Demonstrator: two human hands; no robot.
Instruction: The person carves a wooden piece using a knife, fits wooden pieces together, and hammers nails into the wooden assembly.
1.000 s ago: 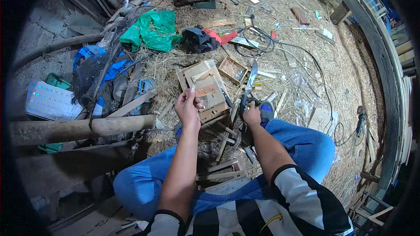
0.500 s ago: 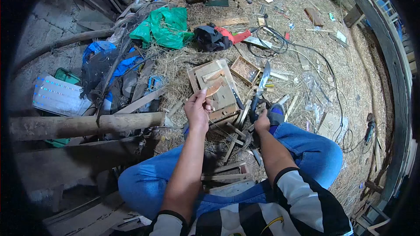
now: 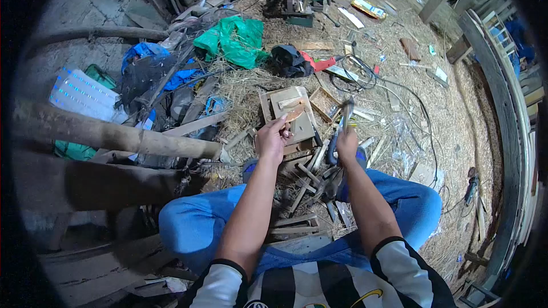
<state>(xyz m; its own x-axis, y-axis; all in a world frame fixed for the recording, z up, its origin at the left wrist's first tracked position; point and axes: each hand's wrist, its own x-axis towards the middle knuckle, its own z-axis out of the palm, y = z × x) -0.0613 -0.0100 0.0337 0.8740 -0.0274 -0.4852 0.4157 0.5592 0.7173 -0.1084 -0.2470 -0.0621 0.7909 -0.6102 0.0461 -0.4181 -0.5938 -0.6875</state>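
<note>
My left hand (image 3: 270, 141) pinches a thin brown leaf-shaped wooden piece (image 3: 295, 114) between thumb and fingers, over a wooden box-like block (image 3: 305, 128). My right hand (image 3: 346, 145) is closed around the handle of what looks like a hammer (image 3: 349, 104), its dark head pointing up and away from me. Beside that hand lies the dark handle of a large knife (image 3: 332, 151), its blade mostly covered by the tool. A small open wooden tray (image 3: 326, 104) stands just beyond the block.
Wood offcuts (image 3: 308, 179) lie between my feet. A green plastic bag (image 3: 237, 43), a black bag (image 3: 290, 61) and a red power tool (image 3: 318, 64) with a cable lie farther out. A thick bamboo pole (image 3: 171, 144) crosses at left; a long wooden beam (image 3: 502, 91) edges the right.
My right hand has risen from near my foot and now holds the hammer-like tool upright. My left hand still holds the brown piece. The whole view has shifted slightly.
</note>
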